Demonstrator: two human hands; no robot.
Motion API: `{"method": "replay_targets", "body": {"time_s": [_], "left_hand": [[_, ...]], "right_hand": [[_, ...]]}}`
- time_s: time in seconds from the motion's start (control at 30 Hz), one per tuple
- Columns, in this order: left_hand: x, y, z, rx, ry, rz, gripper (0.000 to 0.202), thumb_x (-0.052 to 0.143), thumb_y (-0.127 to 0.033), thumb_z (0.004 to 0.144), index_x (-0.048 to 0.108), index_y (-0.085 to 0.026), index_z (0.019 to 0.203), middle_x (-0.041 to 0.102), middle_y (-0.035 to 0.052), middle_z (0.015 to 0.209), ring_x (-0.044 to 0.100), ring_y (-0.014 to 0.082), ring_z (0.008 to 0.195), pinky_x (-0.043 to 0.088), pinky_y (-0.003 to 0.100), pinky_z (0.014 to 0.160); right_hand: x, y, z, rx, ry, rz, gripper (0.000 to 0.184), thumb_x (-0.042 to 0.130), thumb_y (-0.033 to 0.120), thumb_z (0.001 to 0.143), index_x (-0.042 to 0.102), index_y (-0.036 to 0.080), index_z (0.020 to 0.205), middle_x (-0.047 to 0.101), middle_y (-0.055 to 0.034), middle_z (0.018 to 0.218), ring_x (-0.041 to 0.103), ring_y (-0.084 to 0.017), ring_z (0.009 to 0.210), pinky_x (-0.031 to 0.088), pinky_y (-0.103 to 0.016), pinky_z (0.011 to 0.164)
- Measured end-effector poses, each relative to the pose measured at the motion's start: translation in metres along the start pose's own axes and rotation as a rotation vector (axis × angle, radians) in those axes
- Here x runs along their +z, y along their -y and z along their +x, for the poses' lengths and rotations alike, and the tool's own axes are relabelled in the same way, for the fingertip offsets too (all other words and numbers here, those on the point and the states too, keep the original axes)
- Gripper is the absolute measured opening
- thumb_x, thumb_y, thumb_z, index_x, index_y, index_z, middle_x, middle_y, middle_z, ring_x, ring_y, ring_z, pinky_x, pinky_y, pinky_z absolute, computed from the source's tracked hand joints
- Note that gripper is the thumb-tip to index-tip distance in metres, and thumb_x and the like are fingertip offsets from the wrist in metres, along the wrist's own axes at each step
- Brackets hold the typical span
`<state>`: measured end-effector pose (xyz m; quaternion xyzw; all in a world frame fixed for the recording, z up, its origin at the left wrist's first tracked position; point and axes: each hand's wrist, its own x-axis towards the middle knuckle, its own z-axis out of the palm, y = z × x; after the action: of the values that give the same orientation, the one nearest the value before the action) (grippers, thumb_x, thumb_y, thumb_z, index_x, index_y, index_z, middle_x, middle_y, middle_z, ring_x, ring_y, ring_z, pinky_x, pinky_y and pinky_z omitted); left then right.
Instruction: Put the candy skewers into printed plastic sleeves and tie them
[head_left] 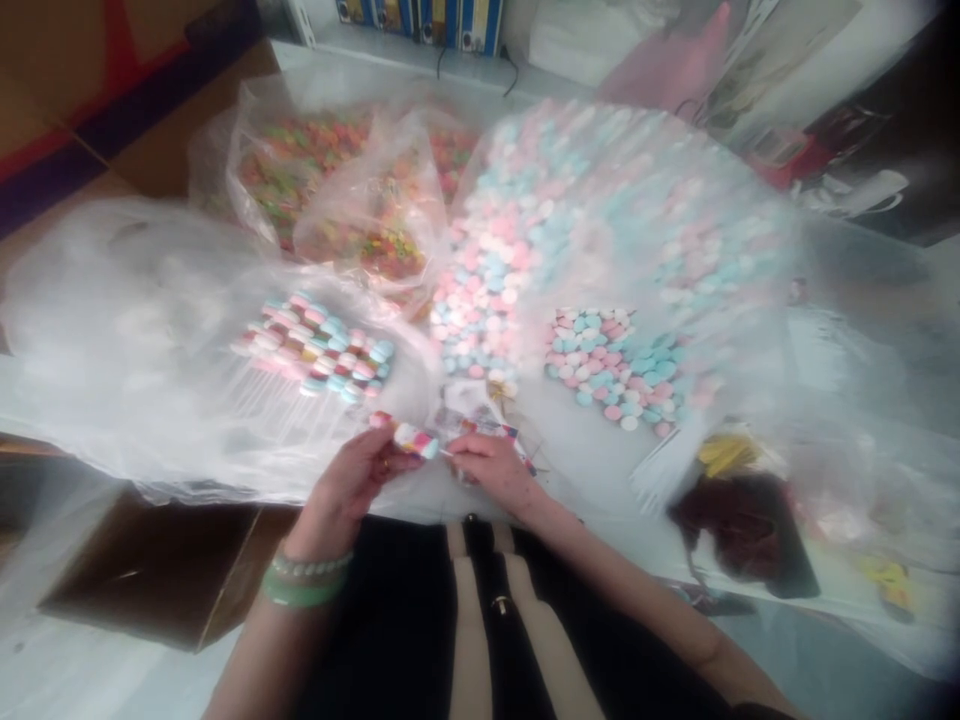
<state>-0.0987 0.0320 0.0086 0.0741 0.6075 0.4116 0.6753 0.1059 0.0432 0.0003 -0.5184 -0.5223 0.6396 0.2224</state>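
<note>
My left hand [349, 482], with green and pale beaded bracelets on the wrist [306, 580], grips a short candy stick [415, 440] topped with pink, white and blue pieces. My right hand [487, 470] pinches the thin white end of the same stick from the other side. Just beyond my hands lie crumpled printed wrappers [469, 420]. Rows of pastel candies on white sticks [315, 352] lie to the far left of my left hand. A loose patch of pink, white and blue round candies [611, 365] lies beyond my right hand.
Large clear plastic bags hold a heap of pastel round candies [570, 210] and multicoloured candies [300, 170] across the table. A white bag [105, 310] lies at left, a dark cloth [739, 525] at right. A cardboard box [150, 570] sits below the table edge; binders [420, 15] stand behind.
</note>
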Motion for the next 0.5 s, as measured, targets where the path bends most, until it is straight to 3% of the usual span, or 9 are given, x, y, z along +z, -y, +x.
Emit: {"method": "replay_targets", "body": {"time_s": [0.17,0.37,0.5], "left_hand": [[-0.0044,-0.0041,-0.0014,-0.023,0.012,0.009,0.025,0.053,-0.019,0.096,0.070,-0.007,0.082,0.074,0.0118,0.072,0.071,0.0182,0.059,0.060,0.029,0.065],[-0.0004,-0.0056,-0.0013,0.065,0.052,-0.305,0.028,0.043,-0.020,0.100,0.068,-0.012,0.091,0.074,0.0101,0.089,0.073,0.0203,0.084,0.062,0.032,0.072],[0.0039,-0.0029,0.0014,0.051,0.017,-0.383,0.033,0.038,-0.021,0.102,0.066,-0.012,0.087,0.072,0.0102,0.088,0.072,0.0206,0.085,0.062,0.031,0.071]], "right_hand": [[0.0010,0.0007,-0.0004,-0.004,0.002,-0.079,0.016,0.058,0.021,0.075,0.074,0.022,0.077,0.065,0.0019,0.072,0.057,-0.014,0.070,0.042,-0.025,0.068],[0.0046,0.0050,-0.0009,0.066,0.019,-0.006,0.016,0.058,0.019,0.074,0.073,0.020,0.078,0.056,0.0042,0.060,0.049,-0.011,0.060,0.038,-0.022,0.059],[0.0063,0.0033,0.0003,0.069,-0.014,0.035,0.015,0.057,0.017,0.074,0.072,0.020,0.076,0.054,0.0048,0.057,0.048,-0.011,0.057,0.038,-0.022,0.057]]}}
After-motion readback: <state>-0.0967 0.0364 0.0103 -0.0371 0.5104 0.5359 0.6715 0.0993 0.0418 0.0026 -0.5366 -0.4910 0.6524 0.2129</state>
